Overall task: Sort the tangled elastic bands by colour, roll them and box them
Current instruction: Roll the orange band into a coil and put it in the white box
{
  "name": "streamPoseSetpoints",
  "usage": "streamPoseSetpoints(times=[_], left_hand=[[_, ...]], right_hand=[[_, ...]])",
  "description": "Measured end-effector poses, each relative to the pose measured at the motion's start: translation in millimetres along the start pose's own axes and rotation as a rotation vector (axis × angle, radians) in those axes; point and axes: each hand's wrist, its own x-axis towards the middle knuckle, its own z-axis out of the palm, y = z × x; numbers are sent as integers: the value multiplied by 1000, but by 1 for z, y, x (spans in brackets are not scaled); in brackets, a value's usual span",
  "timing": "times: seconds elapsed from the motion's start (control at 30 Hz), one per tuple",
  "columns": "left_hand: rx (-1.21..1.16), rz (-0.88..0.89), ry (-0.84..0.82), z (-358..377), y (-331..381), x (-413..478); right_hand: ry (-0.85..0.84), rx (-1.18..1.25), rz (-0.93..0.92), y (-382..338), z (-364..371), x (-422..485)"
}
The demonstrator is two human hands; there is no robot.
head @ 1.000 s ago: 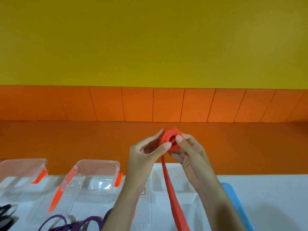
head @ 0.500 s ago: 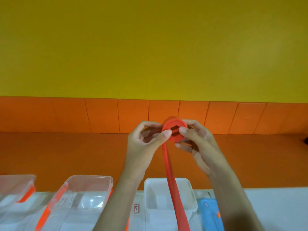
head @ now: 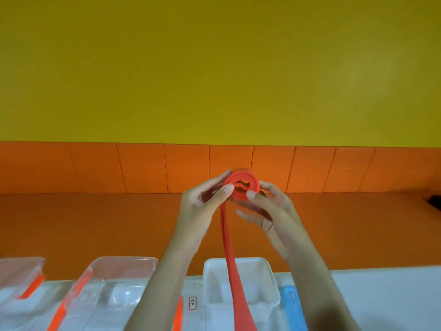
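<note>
Yellow wall (head: pixel 214 68) is filling the upper half, with an orange tiled band (head: pixel 95 168) running beneath it. White table (head: pixel 381 295) is showing along the bottom edge. It is carrying a clear box (head: pixel 124 262), a second clear box (head: pixel 21 262) at far left, a white box (head: pixel 270 278) and a blue plastic piece (head: pixel 293 306) just right of that.

Both hands are raised above the boxes. Left hand (head: pixel 200 211) is pinching the roll's left rim. Right hand (head: pixel 272 211) is gripping its right side, thumb on the face. Red elastic band (head: pixel 243 187) is sitting partly rolled between them, its loose tail hanging across the white box.
</note>
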Motion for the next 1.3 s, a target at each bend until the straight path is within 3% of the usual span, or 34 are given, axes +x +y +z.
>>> streamPoseSetpoints(times=[0.07,0.17,0.33,0.5,0.6,0.67,0.73,0.83,0.97,1.07,1.3], left_hand=[[117,6,-43,-9,-3,-2],[179,-38,-81,-14,-12,-8],[-1,-134,107,-12,-29,-16],[-12,-272,27,-26,-32,-14],[31,-330,-33,-37,-31,-15],[171,-337,-39,-42,-32,-17],[292,-322,-91,-42,-34,-22],[294,-292,-118,-37,-36,-28],[143,-258,11,-29,-44,-33],[170,-255,63,-27,-48,-39],[436,-153,-92,-40,-40,-50]], right_hand=[[60,-203,13,-3,-5,0],[74,-280,-12,-4,-12,-1],[57,-3,2,26,-7,-10],[-9,286,104,57,-3,-16],[-86,73,156,54,-11,-21],[-119,-200,216,45,-18,-23],[-138,-316,246,37,-24,-23],[-107,-309,227,33,-21,-22],[-46,-84,171,47,-16,-28],[-46,70,118,63,-11,-34],[-166,-335,228,47,-25,-36]])
